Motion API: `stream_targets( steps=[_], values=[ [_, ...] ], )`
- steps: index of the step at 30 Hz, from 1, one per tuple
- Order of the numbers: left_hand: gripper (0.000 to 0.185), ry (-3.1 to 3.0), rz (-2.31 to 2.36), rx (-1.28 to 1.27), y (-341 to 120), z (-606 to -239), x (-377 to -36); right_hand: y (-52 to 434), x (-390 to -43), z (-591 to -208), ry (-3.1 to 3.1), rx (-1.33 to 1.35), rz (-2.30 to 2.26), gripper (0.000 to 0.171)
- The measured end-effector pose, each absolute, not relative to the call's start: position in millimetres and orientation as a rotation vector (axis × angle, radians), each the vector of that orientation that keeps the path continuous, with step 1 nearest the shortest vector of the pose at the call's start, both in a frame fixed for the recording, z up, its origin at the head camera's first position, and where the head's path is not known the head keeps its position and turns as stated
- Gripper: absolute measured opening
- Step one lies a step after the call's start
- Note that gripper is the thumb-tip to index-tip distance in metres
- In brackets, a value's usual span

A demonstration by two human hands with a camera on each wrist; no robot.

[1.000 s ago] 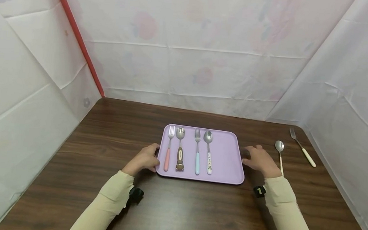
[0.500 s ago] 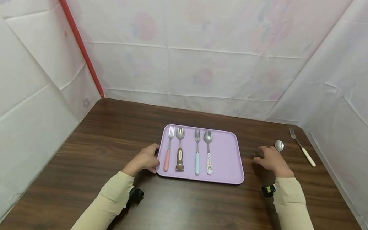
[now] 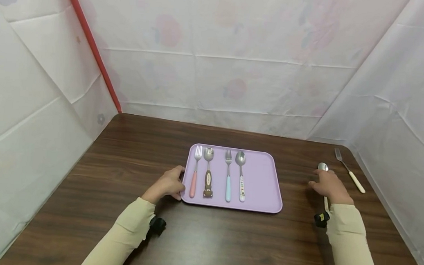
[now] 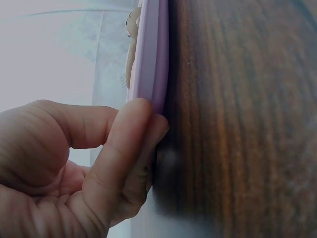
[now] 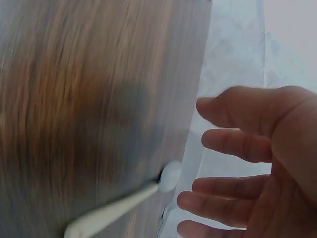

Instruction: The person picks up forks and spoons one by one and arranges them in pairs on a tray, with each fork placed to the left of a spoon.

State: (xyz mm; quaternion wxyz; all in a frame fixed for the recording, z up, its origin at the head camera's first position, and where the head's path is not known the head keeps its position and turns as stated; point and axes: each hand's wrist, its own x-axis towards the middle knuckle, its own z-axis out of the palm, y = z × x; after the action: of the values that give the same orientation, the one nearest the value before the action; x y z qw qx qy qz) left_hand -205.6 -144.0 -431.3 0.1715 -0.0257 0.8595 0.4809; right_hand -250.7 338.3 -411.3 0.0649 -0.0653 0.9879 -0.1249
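A lilac tray [image 3: 262, 181] lies on the dark wooden table. On it, from left to right, are a pink-handled fork [image 3: 193, 182], a brown bear-handled spoon [image 3: 208, 181], a light-blue-handled fork [image 3: 228, 187] and a spoon with a patterned white handle [image 3: 242, 187]. My left hand [image 3: 168, 183] holds the tray's left edge; the left wrist view shows its fingertips at the rim [image 4: 148, 59]. Over a cream-handled spoon [image 5: 111, 213] at the right hovers my right hand [image 3: 331, 187], fingers spread, partly covering that spoon in the head view.
A fork with a cream handle [image 3: 357, 182] lies farther right, near the table's right edge. White patterned sheets [image 3: 215, 83] hang behind the table and at both sides. A red strip [image 3: 92, 44] runs down the back left corner.
My right hand has moved right, from beside the tray's right edge to above the cream-handled spoon. My left hand and the tray have stayed in place.
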Motion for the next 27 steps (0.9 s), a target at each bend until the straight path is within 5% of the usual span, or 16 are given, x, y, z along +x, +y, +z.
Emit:
stream_targets(
  steps=[15, 27],
  values=[
    [0.067, 2.450, 1.355, -0.061, -143.9, -433.3, -206.4, 389.3, -251.2, -414.4, 3.064, -0.244, -0.310, 0.034],
    [0.067, 2.449, 1.353, -0.059, -143.9, -430.9, -205.2, 425.3, -253.8, -418.6, 2.982, -0.002, -0.265, 0.050]
  ],
)
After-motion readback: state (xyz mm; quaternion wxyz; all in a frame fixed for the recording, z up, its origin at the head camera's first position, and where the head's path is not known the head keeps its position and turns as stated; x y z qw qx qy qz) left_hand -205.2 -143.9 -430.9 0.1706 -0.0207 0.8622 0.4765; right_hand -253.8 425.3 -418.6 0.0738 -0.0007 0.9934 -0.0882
